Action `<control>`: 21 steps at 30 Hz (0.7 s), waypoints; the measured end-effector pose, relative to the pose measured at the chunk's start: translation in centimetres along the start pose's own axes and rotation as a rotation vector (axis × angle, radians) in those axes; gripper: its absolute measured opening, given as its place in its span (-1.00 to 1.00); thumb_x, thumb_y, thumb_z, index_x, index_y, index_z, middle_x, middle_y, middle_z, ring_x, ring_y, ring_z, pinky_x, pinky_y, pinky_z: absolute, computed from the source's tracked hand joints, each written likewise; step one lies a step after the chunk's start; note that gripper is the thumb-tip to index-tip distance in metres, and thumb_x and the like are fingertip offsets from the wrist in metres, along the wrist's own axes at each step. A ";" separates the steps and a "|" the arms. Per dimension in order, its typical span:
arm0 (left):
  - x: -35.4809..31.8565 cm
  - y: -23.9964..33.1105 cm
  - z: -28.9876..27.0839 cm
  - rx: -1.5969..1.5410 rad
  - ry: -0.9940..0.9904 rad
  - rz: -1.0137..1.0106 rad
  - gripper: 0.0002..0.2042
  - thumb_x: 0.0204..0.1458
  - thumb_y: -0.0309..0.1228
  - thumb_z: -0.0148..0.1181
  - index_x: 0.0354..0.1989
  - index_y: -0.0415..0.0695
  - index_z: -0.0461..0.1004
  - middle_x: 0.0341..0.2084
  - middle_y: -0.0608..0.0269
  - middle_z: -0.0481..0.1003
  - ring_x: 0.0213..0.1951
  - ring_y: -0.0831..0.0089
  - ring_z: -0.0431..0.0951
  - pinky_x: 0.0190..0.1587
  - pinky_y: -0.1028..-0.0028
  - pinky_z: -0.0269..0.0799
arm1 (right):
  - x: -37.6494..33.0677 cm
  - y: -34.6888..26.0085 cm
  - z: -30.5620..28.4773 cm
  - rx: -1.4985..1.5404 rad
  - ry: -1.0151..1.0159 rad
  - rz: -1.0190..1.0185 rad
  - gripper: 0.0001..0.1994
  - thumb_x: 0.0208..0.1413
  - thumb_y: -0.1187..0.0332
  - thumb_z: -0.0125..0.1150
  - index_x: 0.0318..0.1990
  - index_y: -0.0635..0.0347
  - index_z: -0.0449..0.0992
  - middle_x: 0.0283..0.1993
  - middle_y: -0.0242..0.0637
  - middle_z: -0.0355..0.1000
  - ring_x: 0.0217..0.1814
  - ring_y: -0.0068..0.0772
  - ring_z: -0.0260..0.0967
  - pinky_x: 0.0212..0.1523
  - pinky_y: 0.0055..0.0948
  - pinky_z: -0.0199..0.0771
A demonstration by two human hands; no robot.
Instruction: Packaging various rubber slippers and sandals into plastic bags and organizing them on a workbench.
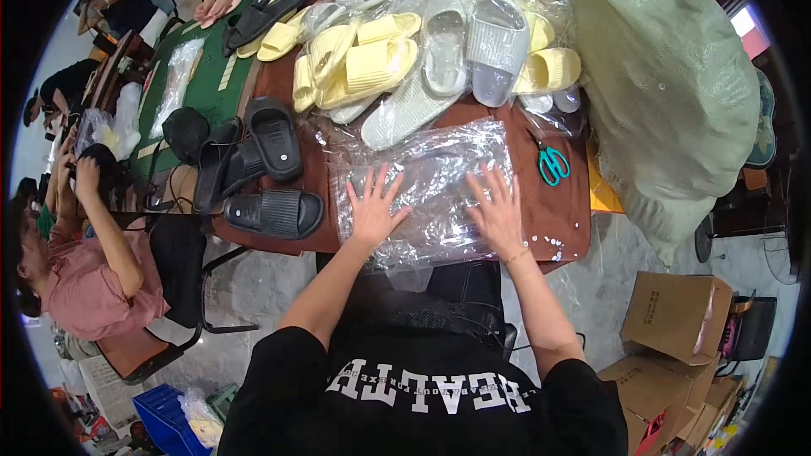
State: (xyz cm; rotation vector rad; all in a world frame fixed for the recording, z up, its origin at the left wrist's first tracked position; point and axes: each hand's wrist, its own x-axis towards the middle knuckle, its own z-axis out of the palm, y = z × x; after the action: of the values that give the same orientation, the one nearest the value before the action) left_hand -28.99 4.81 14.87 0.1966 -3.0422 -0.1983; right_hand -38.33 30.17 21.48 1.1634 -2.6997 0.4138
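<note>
Both my palms lie flat on a clear plastic bag spread over the brown tabletop at the near edge. My left hand, fingers spread, presses the bag's left part. On its right part rests my right hand, fingers also spread. Just beyond the bag lies a heap of slide sandals: yellow slides, a light grey slide and a whitish slide, some under clear plastic. Teal-handled scissors lie right of the bag. Black slides sit to the left of my left hand.
A big pale green woven sack bulges at the table's right side. Cardboard boxes stand on the floor at right. A person in a pink top sits at left by a green-topped table. A blue crate is at lower left.
</note>
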 end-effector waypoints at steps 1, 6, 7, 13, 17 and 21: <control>0.5 0.3 -0.1 0.013 0.006 -0.002 -0.31 -0.01 0.15 0.00 0.32 0.22 0.06 0.35 0.24 -0.09 0.36 0.14 -0.14 0.21 -0.31 -0.29 | -2.2 1.1 1.4 -0.010 -0.072 0.044 -0.42 0.12 0.05 0.03 0.30 -0.13 0.14 0.39 -0.23 -0.04 0.45 -0.12 -0.19 0.36 0.06 -0.28; 0.9 0.0 -0.5 -0.111 0.033 0.015 -0.35 -0.02 0.13 0.04 0.26 0.19 0.18 0.34 0.24 -0.04 0.36 0.13 -0.13 0.21 -0.33 -0.36 | -4.8 2.8 3.4 -0.030 -0.150 0.115 -0.41 0.12 0.00 0.00 0.30 -0.13 0.14 0.41 -0.23 -0.08 0.46 -0.11 -0.22 0.35 0.12 -0.28; 1.4 -0.3 -0.9 -0.140 0.002 -0.012 -0.42 -0.01 0.07 0.07 0.20 0.15 0.26 0.29 0.23 0.05 0.32 0.13 -0.03 0.21 -0.27 -0.28 | -4.7 3.0 3.4 -0.054 -0.156 0.094 -0.41 0.12 -0.01 -0.01 0.31 -0.13 0.13 0.41 -0.23 -0.09 0.46 -0.11 -0.23 0.35 0.12 -0.28; 4.0 3.9 -5.7 -0.175 0.184 0.185 -0.64 -0.02 -0.28 0.17 0.00 0.00 0.41 0.03 0.24 0.33 0.06 0.21 0.28 0.10 0.07 0.08 | -5.2 3.9 4.1 -0.004 -0.118 0.093 -0.44 0.10 0.01 0.03 0.25 -0.06 0.21 0.38 -0.18 -0.03 0.43 -0.08 -0.17 0.32 0.15 -0.24; 4.5 4.6 -3.8 -0.255 -0.080 0.343 -0.54 -0.04 -0.26 0.19 0.08 -0.04 0.34 0.12 0.17 0.26 0.14 0.13 0.22 0.15 0.06 0.10 | -5.6 4.1 3.3 -0.012 -0.133 0.109 -0.47 0.09 -0.02 0.01 0.21 -0.07 0.27 0.39 -0.22 -0.03 0.44 -0.15 -0.16 0.30 0.20 -0.20; 3.4 1.1 -2.9 -0.318 -0.139 0.416 -0.44 -0.08 -0.33 0.26 0.15 -0.09 0.27 0.20 0.01 0.18 0.19 0.01 0.18 0.19 0.19 0.12 | -4.9 3.8 2.1 0.226 0.006 0.062 -0.50 0.16 0.06 -0.02 0.26 -0.18 0.19 0.40 -0.23 -0.07 0.47 -0.17 -0.23 0.36 0.13 -0.33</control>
State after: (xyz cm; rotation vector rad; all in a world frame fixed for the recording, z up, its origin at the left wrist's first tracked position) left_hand -32.23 5.05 18.14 -0.4847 -3.0368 -0.6739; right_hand -37.83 35.33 17.50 1.1300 -2.7452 0.7475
